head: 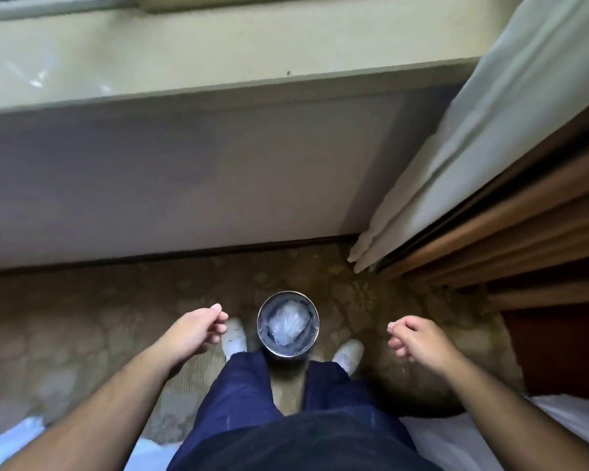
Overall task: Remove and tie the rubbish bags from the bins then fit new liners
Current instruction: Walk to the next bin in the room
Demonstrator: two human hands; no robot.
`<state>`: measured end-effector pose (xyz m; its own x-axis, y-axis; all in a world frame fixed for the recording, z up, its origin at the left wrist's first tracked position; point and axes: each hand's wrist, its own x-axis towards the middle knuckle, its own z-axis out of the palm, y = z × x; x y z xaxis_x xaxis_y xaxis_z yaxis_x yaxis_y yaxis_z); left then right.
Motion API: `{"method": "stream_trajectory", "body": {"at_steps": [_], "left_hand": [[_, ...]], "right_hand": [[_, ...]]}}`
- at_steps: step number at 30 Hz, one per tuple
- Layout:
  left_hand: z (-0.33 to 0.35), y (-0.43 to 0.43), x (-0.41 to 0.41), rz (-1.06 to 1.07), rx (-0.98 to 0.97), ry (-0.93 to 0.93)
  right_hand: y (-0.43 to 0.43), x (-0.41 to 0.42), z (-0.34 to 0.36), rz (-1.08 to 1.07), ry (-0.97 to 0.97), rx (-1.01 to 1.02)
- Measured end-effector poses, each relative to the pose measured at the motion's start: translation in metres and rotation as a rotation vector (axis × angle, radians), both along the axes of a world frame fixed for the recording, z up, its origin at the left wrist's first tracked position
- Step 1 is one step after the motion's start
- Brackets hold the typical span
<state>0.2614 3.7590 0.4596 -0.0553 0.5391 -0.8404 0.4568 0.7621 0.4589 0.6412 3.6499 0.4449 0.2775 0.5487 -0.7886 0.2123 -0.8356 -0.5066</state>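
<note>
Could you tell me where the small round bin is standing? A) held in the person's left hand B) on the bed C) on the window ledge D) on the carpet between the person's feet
D: the bin stands on the patterned carpet, between the left foot and the right foot.

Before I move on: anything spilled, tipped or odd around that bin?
No spill; the bin stands upright on the carpet. One oddity: clear plastic lies bunched at its bottom, not drawn over the rim.

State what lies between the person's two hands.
In the head view, the round bin holding a clear bag, flanked by white shoes, stands between left hand and right hand.
</note>
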Motion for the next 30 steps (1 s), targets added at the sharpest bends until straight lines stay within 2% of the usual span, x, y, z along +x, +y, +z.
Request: {"method": "stream_trajectory", "body": {"at_steps": [5,18,26,30], "left_hand": [[-0.008,-0.050,-0.003,0.104,-0.010,-0.012],[-0.079,-0.111,-0.019,0.078,-0.144,-0.025],[-0.127,-0.116,-0.042,0.083,-0.053,-0.056],[-0.177,-0.137,-0.053,0.116,0.004,-0.057]], "right_hand": [[-0.010,-0.001,-0.005,0.169,-0.004,-0.047],[-0.050,-0.039,-0.058,0.164,-0.011,-0.128],[-0.059,-0.076,-0.112,0.143,0.016,-0.071],[-0.067,-0.089,-0.152,0.192,-0.010,-0.021]]}}
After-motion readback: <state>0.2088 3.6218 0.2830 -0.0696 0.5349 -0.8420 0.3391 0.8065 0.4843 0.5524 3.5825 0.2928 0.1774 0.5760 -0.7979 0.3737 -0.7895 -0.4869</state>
